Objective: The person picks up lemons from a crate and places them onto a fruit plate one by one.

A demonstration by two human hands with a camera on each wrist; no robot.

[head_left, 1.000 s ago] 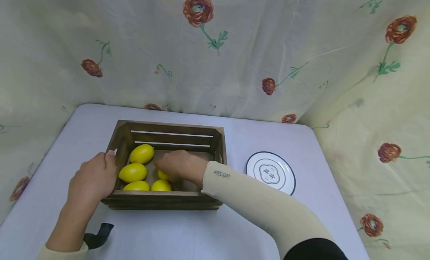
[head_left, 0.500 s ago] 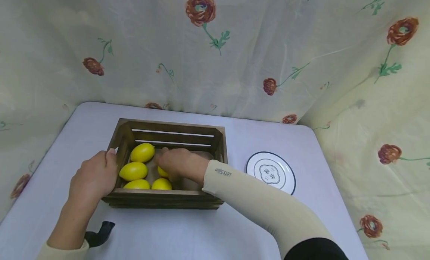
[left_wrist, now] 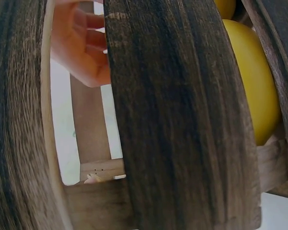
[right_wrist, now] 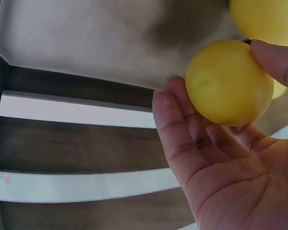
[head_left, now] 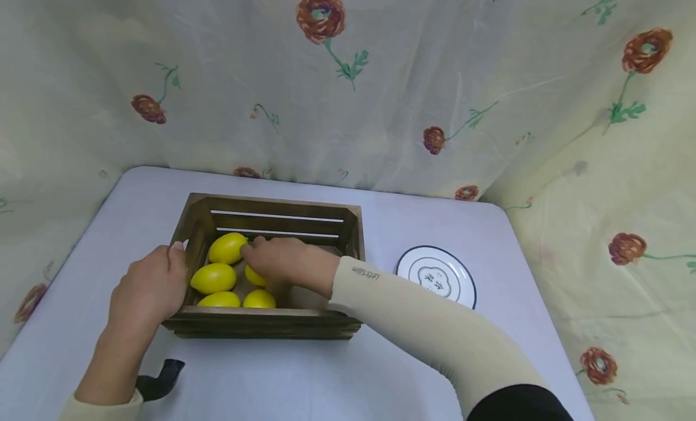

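Observation:
In the head view, my left hand (head_left: 148,286) grips the left end of a brown slatted wooden crate (head_left: 269,330). Its curled fingers (left_wrist: 81,43) show through a gap between the slats in the left wrist view. My right hand (head_left: 290,261) reaches down inside the crate. Seen from the right wrist, its thumb and fingers hold a yellow lemon (right_wrist: 229,82) between them, partly hidden from above. Several other lemons lie around it on the left side, among them a rear lemon (head_left: 227,248), a middle lemon (head_left: 213,279) and a front lemon (head_left: 259,299).
A white plate (head_left: 462,285) with dark rings and a centre design lies right of the crate, partly behind the right sleeve (head_left: 413,312). A black curved object (head_left: 163,382) is beside the left wrist. White cloth covers the table (head_left: 272,385); floral curtains surround it.
My right hand has shifted slightly left within the crate, and more of the lemon beneath it shows. The left hand stays on the crate's end.

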